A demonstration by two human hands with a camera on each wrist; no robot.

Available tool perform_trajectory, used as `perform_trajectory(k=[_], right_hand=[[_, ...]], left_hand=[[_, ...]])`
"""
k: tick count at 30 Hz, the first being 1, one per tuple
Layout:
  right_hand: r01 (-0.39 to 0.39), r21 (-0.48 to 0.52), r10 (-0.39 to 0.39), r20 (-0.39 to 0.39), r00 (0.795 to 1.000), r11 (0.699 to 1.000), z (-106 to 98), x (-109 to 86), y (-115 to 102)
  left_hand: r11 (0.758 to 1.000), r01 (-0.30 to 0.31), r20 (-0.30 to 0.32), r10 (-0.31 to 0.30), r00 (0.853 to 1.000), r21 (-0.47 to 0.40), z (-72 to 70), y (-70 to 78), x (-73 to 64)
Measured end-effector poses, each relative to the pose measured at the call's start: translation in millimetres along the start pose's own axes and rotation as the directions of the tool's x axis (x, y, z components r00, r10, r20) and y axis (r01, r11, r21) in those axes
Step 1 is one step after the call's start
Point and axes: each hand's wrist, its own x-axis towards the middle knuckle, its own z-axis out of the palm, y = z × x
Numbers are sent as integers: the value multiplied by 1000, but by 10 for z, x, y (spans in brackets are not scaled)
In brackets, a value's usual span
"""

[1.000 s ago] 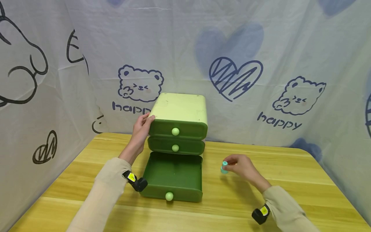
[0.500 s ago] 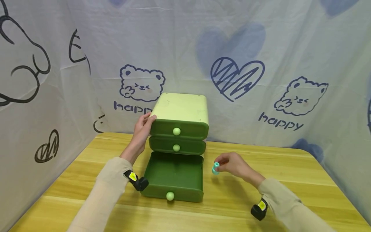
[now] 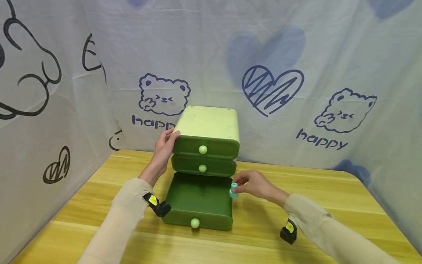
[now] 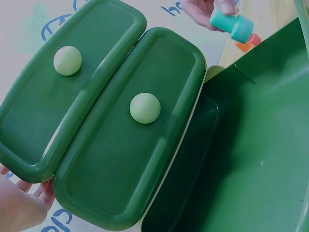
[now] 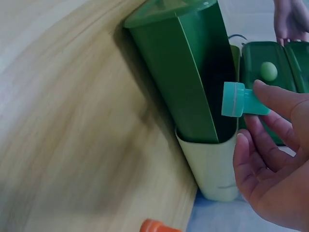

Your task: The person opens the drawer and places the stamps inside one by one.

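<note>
A small three-drawer chest (image 3: 211, 121) has a pale yellow-green shell and dark green fronts. Its bottom drawer (image 3: 214, 221) is pulled out, and its visible floor is bare. My left hand (image 3: 163, 148) rests against the chest's upper left side, thumb by the top front corner and fingers fairly straight. Between thumb and fingers, my right hand (image 3: 255, 185) pinches a small turquoise stamp (image 5: 234, 99) by its narrow end. In the head view the stamp is at the drawer's right edge, its wider end lower; whether it touches the edge I cannot tell.
An orange piece (image 5: 157, 226) of similar look, partly cut off, lies on the wooden table (image 3: 313, 205) in the right wrist view. The two upper drawers are closed, with round pale knobs (image 3: 202, 149). A printed cloth (image 3: 211, 55) hangs behind the table.
My right hand has moved left with the stamp, from above the table to the drawer's right edge. My left hand stays against the chest. The head view shifts slightly.
</note>
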Motion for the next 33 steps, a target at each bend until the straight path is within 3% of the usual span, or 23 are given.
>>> perform_trajectory(k=[12,20,24,33], right_hand=[[-48,74,38,130,991,996,187,201,-108],[70,0,-68,243,968,998,289,351,-99],[109,6,-107,262,959,994,385,415,-108],[67,31,-73,244,967,997,555,532,-139]], left_hand=[[1000,-5,-1,5,1000,5,-5,-9,11],[1000,-5,7,5,1000,-4,-1,-6,9],[1000,1,4,-1,1000,-10,-3,1,7],[1000,0,-7,0,1000,-6,-13,3,3]])
